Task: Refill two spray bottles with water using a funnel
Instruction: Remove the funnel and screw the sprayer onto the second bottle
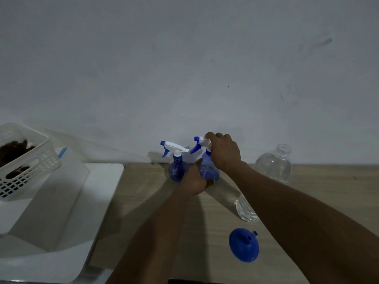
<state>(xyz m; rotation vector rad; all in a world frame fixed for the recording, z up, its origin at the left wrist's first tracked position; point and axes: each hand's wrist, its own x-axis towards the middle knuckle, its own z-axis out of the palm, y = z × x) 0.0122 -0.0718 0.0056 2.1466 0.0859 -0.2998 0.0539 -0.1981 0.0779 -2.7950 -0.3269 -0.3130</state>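
Observation:
Two blue spray bottles with white-and-blue trigger heads stand at the back of the wooden table by the wall. The left spray bottle stands free. My left hand grips the round body of the right spray bottle, and my right hand grips its trigger head from above. A blue funnel lies upside down on the table nearer to me. A clear water bottle lies on its side, partly hidden under my right forearm.
An uncapped clear plastic bottle stands at the back right against the wall. To the left sits a white unit carrying a white slotted basket with dark contents.

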